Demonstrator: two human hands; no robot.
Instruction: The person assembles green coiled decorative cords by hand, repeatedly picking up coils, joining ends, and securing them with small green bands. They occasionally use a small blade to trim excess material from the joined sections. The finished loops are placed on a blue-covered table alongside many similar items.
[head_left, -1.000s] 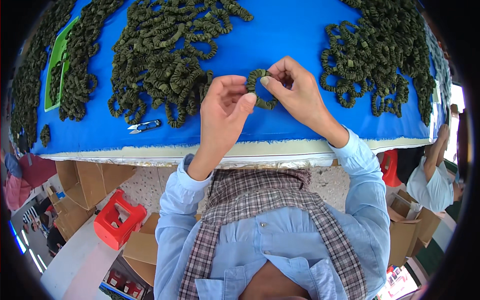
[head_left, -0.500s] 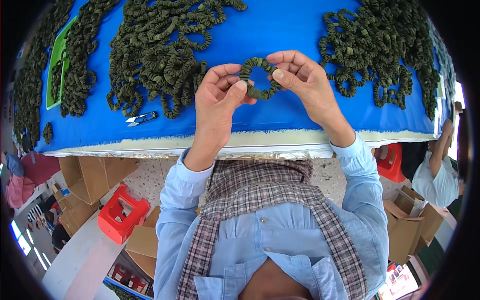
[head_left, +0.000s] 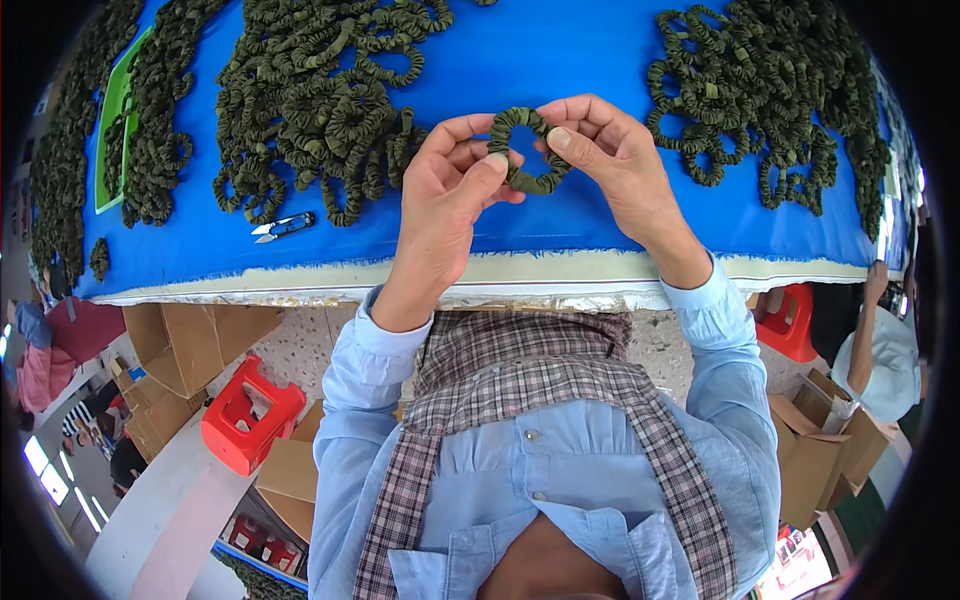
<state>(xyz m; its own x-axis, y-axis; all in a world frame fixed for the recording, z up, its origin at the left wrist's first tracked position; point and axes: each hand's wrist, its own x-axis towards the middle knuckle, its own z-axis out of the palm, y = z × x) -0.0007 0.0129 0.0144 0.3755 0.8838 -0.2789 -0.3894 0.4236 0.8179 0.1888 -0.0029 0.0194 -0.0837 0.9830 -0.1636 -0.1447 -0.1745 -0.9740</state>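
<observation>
A dark green gathered scrunchie (head_left: 501, 135) is held up as a ring over the blue-covered table (head_left: 560, 60). My left hand (head_left: 450, 185) pinches its left side between thumb and fingers. On the other side, my right hand (head_left: 610, 150) grips its upper right edge with the thumb on top. Left of my hands lies a large heap of similar scrunchies (head_left: 320, 100). Another heap of scrunchies (head_left: 745, 90) spreads to the right. Thread snips (head_left: 284, 227) rest on the cloth below the left heap.
A green tray (head_left: 114, 130) sits among more scrunchies at the far left. Below the table's front edge stand a red stool (head_left: 252, 415), a second red stool (head_left: 786, 322) and cardboard boxes (head_left: 190, 345). Another person (head_left: 885, 345) is at the right edge.
The scrunchie has turned slightly between my fingers, with both hands still on it. The person at the right has shifted an arm. The whole view has moved a little.
</observation>
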